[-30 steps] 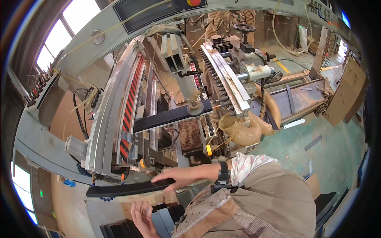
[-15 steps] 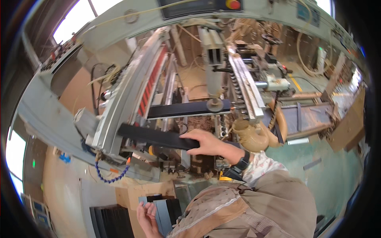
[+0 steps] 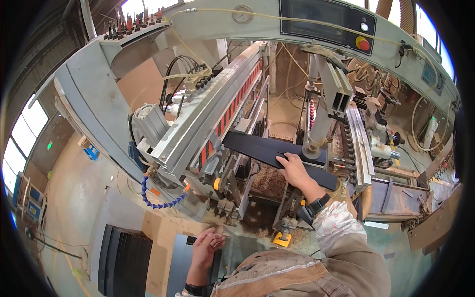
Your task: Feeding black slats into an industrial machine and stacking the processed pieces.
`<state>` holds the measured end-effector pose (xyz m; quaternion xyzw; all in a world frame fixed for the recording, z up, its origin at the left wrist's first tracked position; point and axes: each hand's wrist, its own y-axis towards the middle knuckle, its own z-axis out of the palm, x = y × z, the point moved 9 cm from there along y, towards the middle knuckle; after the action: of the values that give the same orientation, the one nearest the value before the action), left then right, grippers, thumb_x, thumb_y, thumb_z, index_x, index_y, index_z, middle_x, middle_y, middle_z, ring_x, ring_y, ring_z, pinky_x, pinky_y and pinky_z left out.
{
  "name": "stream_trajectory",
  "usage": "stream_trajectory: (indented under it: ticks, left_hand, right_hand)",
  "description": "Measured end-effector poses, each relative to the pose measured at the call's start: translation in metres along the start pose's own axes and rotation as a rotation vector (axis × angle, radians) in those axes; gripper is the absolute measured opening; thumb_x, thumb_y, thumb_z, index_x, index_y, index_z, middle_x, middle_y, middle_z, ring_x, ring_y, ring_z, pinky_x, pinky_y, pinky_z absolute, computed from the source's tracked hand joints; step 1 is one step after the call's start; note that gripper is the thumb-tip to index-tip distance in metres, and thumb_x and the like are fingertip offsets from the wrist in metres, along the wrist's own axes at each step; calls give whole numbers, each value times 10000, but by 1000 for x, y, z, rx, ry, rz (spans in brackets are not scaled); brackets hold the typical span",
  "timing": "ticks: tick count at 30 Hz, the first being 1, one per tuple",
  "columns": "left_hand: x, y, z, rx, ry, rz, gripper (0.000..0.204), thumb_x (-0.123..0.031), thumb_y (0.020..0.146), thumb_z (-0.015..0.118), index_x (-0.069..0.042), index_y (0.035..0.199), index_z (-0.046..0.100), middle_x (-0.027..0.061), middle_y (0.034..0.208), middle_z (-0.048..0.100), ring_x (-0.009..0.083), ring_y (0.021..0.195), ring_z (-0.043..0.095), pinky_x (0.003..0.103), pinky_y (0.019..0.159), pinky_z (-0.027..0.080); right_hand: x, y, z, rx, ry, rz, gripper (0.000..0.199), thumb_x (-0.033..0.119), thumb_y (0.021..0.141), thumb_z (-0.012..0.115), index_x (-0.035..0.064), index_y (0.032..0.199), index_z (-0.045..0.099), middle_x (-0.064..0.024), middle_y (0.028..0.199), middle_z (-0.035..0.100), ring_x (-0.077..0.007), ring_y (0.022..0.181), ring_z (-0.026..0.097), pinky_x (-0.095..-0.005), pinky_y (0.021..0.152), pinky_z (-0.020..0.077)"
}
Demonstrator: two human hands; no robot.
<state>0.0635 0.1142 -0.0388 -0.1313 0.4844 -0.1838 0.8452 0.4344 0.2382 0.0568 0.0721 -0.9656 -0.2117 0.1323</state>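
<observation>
My right hand (image 3: 295, 171) holds a long black board (image 3: 262, 154) near its middle, fingers over its far edge. The board slants across the gap between the machine's two rails, its left end by the red-and-black striped strip. Just behind it lies a second black board (image 3: 320, 155), pinned under a round press foot (image 3: 311, 150). Low in the view, my left hand (image 3: 207, 244) hangs with fingers loosely bent and nothing in them. It is above a grey-blue panel (image 3: 179, 265) near my body.
A stack of black boards (image 3: 126, 262) stands at lower left on cardboard. The left metal rail (image 3: 208, 106) carries a motor (image 3: 150, 123) and a blue segmented hose (image 3: 157, 202). Overhead crosses a beam with a control panel (image 3: 324, 22). Wood chips (image 3: 269, 179) lie below the boards.
The view has turned toward the left. My right hand has carried the board farther in, close against the clamped board. My left hand has risen slightly, its fingers more bent.
</observation>
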Motion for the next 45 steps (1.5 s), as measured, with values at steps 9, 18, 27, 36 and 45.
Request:
stream_trajectory:
  ticks: [9, 18, 27, 36, 45]
  left_hand:
    - [27, 94, 72, 264, 82, -187, 303, -198, 959, 545, -21, 1203, 515, 154, 1051, 645, 262, 979, 649, 367, 834, 539]
    - [82, 233, 220, 393, 47, -305, 289, -187, 944, 560, -48, 1191, 505, 115, 1163, 549, 285, 1063, 587, 422, 904, 516]
    - [119, 125, 171, 347, -234, -495, 324, -165, 924, 611, -16, 1201, 534, 129, 1176, 590, 274, 1049, 612, 398, 903, 542]
    - [-4, -45, -175, -296, -489, 21, 296, -157, 953, 546, 58, 1156, 535, 199, 1110, 604, 311, 1008, 630, 399, 907, 545]
    - [-115, -177, -522, -790, -780, 721, 136, -72, 925, 565, 53, 979, 561, 198, 959, 636, 344, 935, 643, 433, 867, 578]
  right_hand:
    - [-40, 89, 39, 69, 78, -75, 573, 218, 690, 773, 215, 1239, 609, -196, 1069, 560, -365, 998, 556, -414, 868, 462]
    - [-11, 77, 41, 361, 204, -12, 635, 324, 713, 745, 295, 1317, 549, -205, 937, 585, -381, 928, 577, -433, 838, 467]
    - [-32, 77, 35, 177, 181, 30, 669, 107, 668, 776, 207, 1293, 560, -167, 1177, 580, -373, 1112, 517, -428, 975, 412]
    - [-33, 108, 77, 211, 111, 43, 730, 1, 640, 760, 163, 1320, 548, -186, 1075, 570, -356, 989, 528, -407, 915, 406]
    - [-45, 106, 87, 221, 73, 92, 776, -5, 664, 745, 210, 1368, 499, -205, 1241, 537, -366, 1148, 505, -404, 1007, 384]
